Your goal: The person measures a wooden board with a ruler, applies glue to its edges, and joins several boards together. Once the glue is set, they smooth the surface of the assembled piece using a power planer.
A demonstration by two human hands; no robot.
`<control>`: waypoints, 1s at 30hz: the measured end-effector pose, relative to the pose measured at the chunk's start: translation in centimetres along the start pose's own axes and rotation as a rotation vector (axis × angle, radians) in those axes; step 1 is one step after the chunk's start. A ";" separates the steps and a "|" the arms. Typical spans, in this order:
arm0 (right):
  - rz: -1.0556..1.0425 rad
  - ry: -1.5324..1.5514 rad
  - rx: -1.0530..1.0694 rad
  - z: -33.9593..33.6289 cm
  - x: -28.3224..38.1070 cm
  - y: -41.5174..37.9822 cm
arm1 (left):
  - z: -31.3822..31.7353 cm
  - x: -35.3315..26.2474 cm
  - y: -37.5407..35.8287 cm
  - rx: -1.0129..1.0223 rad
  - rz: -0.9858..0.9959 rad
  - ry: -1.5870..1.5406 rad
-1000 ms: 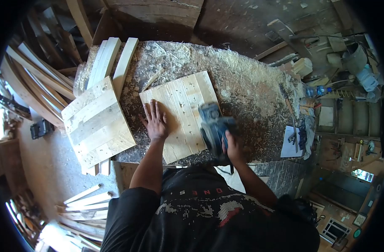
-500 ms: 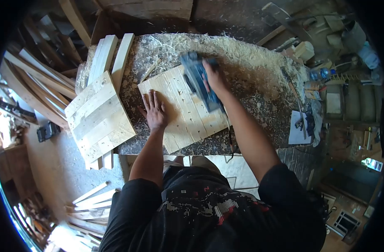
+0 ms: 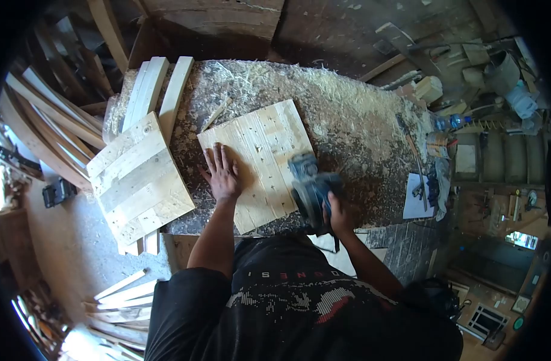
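On shaving-strewn workbench (image 3: 360, 138), left hand (image 3: 222, 174) flat on plank panel (image 3: 257, 162), right hand (image 3: 337, 213) gripping blue planer (image 3: 310, 183), cluttered workshop

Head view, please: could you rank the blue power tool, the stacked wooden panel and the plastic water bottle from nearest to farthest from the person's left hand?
From the left hand, flat on the planked board:
1. Stacked wooden panel, just to its left.
2. Blue power tool, to its right at the board's near corner, gripped by the right hand; close to the first.
3. Plastic water bottle, at the bench's far right.

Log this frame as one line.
left hand: flat on wood panel | right hand: grip on blue power planer at panel's near edge
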State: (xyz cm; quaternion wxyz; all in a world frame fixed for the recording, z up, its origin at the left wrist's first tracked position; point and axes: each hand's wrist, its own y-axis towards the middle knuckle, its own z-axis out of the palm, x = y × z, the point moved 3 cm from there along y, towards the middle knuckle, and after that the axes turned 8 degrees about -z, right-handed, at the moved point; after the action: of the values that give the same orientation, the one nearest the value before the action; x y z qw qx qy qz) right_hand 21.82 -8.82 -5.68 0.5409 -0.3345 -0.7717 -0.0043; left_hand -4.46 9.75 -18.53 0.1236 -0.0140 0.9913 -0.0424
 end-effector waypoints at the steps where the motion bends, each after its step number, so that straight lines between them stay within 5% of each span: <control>1: -0.018 -0.004 0.042 1.1 1.6 2.4 | -0.1 0.0 0.0 -0.002 -0.004 -0.001; 6: -0.203 0.046 0.014 8.2 10.6 15.0 | 0.1 0.1 0.0 -0.005 -0.001 -0.033; 12: -0.140 0.018 0.107 13.1 15.9 24.2 | 0.3 0.2 0.0 -0.040 0.005 -0.050; 17: -0.218 0.149 0.077 8.2 11.2 15.4 | 0.4 0.2 -0.2 -0.025 0.008 -0.026; 24: 0.012 0.048 -0.042 -1.8 -2.4 -3.2 | 0.1 0.0 0.1 0.032 -0.009 0.011; 30: -0.016 0.012 -0.022 -1.1 -1.7 -1.6 | 0.2 0.0 0.1 0.023 -0.002 0.014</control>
State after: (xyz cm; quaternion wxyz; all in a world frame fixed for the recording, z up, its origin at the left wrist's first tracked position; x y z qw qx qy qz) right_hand 22.22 -11.32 -6.09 0.5418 -0.3343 -0.7710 -0.0194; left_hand -4.42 9.84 -18.75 0.1168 -0.0134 0.9916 -0.0538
